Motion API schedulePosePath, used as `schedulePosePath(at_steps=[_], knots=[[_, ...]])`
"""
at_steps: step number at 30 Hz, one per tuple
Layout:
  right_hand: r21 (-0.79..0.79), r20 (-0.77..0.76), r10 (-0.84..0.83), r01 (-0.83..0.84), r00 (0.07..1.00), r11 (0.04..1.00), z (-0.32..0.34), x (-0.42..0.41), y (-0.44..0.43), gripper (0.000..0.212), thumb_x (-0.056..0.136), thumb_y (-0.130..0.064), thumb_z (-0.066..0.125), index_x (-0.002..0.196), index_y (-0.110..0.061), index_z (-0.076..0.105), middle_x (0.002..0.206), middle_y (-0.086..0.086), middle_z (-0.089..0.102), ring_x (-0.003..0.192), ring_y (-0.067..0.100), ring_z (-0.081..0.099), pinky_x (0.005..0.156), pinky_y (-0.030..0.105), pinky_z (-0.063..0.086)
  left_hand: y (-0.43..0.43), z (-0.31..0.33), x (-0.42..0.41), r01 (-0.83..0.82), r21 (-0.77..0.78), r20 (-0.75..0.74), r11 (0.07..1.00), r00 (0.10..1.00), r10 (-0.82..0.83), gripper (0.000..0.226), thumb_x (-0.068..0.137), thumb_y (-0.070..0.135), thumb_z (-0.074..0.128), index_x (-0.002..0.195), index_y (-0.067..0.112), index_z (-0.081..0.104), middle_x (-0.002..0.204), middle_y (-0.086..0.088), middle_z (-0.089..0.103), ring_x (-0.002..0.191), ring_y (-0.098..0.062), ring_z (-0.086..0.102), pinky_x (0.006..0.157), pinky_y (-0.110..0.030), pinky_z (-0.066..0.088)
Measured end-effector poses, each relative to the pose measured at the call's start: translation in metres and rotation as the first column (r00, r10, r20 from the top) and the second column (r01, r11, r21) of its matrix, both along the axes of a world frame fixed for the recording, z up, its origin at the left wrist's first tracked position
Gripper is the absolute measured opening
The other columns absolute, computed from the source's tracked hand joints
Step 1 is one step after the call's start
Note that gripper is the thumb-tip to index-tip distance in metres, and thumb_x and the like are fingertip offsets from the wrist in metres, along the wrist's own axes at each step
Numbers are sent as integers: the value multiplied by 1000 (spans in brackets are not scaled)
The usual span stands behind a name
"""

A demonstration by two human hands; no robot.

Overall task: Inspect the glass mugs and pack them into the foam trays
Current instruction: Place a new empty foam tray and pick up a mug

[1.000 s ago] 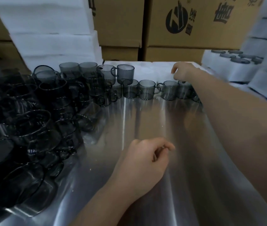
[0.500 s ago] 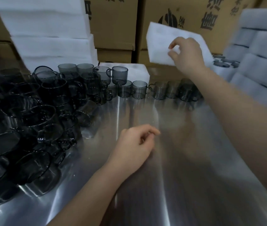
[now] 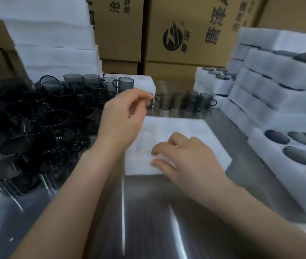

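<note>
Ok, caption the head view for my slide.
Right hand rests on a foam tray on the steel table; left hand hovers beside the row of grey glass mugs.

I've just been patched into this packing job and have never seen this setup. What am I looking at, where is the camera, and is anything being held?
There is no machine here. A person works with two bare hands, and every picture comes from one camera worn on their head, looking forward and down. The left hand hangs above the steel table with fingers loosely curled, holding nothing. The right hand rests on a white foam tray lying flat in the middle. Dark glass mugs are heaped on the left, a row of mugs stands at the back, and filled trays are stacked on the right.
</note>
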State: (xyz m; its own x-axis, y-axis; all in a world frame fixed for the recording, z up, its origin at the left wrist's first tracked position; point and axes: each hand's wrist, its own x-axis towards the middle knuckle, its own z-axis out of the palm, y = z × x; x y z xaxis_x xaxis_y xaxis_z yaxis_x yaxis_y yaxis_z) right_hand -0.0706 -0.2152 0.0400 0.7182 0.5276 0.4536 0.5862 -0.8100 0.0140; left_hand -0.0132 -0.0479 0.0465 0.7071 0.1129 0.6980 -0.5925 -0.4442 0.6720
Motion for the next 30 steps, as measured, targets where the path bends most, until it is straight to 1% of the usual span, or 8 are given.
schedulePosePath(at_steps=[3, 7, 10, 12, 16, 22, 25, 30], knots=[[-15, 73, 77, -76, 994, 997, -10, -16, 5, 22, 67, -38, 88, 79, -23, 75, 69, 1, 62, 48, 21, 50, 53, 25, 45, -4, -1, 7, 78, 323, -172, 943, 985, -23, 24, 94, 19, 56, 115, 22, 68, 107, 15, 64, 91, 10, 54, 84, -18, 43], [-16, 61, 96, -95, 993, 995, -17, -23, 3, 22, 71, -44, 84, 79, -25, 75, 69, -2, 61, 47, 17, 45, 52, 22, 39, -9, -10, 14, 138, 723, -397, 677, 885, 243, 47, 95, 47, 49, 137, 25, 50, 140, 1, 54, 127, -22, 50, 104, -39, 38], [67, -138, 145, -137, 980, 988, -10, -22, 1, 21, 84, -45, 73, 93, -25, 75, 81, -3, 63, 59, 15, 54, 60, 28, 46, -10, -16, 11, 141, 734, -414, 664, 868, 274, 45, 95, 50, 45, 134, 28, 52, 138, 2, 56, 126, -23, 51, 103, -37, 35], [307, -392, 254, -134, 884, 942, 8, -5, -5, 12, 89, -40, 68, 94, -29, 74, 83, -10, 68, 64, 2, 55, 65, 19, 43, -9, -15, 9, 146, 719, -416, 679, 873, 253, 41, 94, 47, 48, 130, 30, 56, 134, 2, 59, 125, -23, 52, 103, -37, 37], [612, -275, 171, 35, 946, 790, 40, 76, -18, 18, 92, -19, 62, 82, -28, 74, 65, -24, 64, 57, -9, 56, 60, 9, 39, -10, -14, 6, 163, 713, -424, 682, 875, 234, 36, 91, 44, 52, 121, 26, 63, 125, 1, 64, 119, -26, 56, 101, -39, 40], [222, -522, -168, 323, 836, 920, 24, 217, -7, 44, 95, -15, 50, 139, -15, 52, 137, 6, 56, 91, 21, 58, 76, 29, 49, -9, -20, 9, 132, 672, -410, 728, 886, 218, 38, 90, 46, 54, 123, 31, 63, 122, 4, 65, 111, -21, 59, 98, -34, 39], [54, -539, -272, 355, 797, 933, 10, 249, 1, 51, 94, -14, 50, 145, -13, 42, 138, 15, 53, 104, 34, 62, 77, 35, 55, -9, -24, 12, 123, 666, -398, 736, 892, 212, 38, 89, 48, 54, 122, 32, 63, 120, 6, 65, 112, -20, 56, 97, -34, 36], [-36, -475, -372, 404, 798, 914, -1, 266, 1, 35, 96, -15, 48, 130, -9, 56, 128, 18, 60, 106, 36, 60, 88, 41, 53, -8, -25, 14, 135, 696, -406, 705, 884, 231, 50, 80, 58, 43, 118, 33, 64, 117, 5, 66, 111, -20, 56, 93, -35, 34]])
